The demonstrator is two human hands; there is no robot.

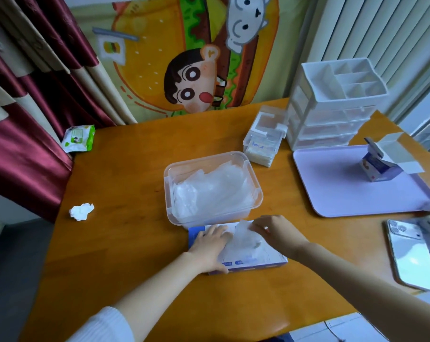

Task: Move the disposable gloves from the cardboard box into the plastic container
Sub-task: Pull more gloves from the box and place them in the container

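A blue and white cardboard box [260, 262] lies flat on the wooden table, just in front of a clear plastic container [168, 188]. Several thin translucent gloves [214, 191] lie piled inside the container. My left hand [209, 248] presses flat on the left part of the box top. My right hand [275, 230] pinches a translucent glove [246, 240] that sticks out of the box's opening.
A lilac tray [337, 191] with a small opened carton [381, 166] lies to the right. White drawer organiser [337, 104] and a small clear box [263, 141] stand behind. A phone [411, 255] lies far right, a crumpled tissue [81, 211] and a wipes pack [79, 138] left.
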